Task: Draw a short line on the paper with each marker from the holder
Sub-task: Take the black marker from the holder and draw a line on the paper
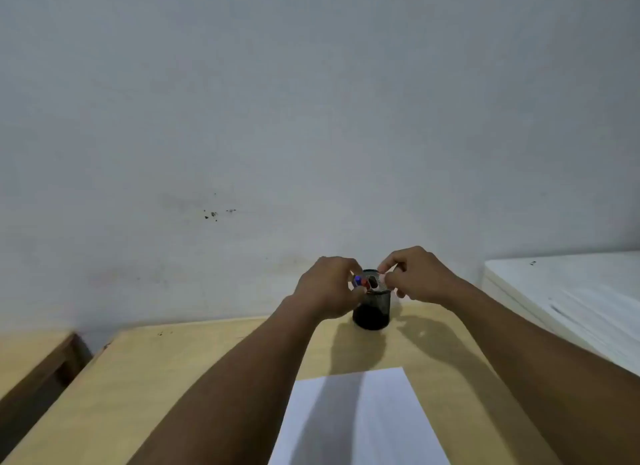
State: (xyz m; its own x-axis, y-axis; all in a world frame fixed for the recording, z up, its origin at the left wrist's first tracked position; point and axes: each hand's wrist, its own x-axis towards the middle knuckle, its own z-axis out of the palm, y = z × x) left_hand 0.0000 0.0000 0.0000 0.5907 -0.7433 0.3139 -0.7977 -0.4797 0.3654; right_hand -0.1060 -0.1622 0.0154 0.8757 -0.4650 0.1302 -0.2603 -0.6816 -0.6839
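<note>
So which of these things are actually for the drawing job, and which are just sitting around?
For the job:
holder
markers
paper
left hand and right hand, both at the holder's top

Just there:
table
white boards
bench

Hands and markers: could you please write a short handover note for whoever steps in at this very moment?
Left hand: at the rim of the black mesh holder, fingers curled around the marker tops; a firm grip cannot be confirmed.
Right hand: at the holder's right rim, fingers pinched; what it holds, if anything, is unclear.
Holder stands at the far edge of the wooden table; markers are in it.
Paper lies near the person, no lines visible.
Left: draw a line with every marker.
</note>
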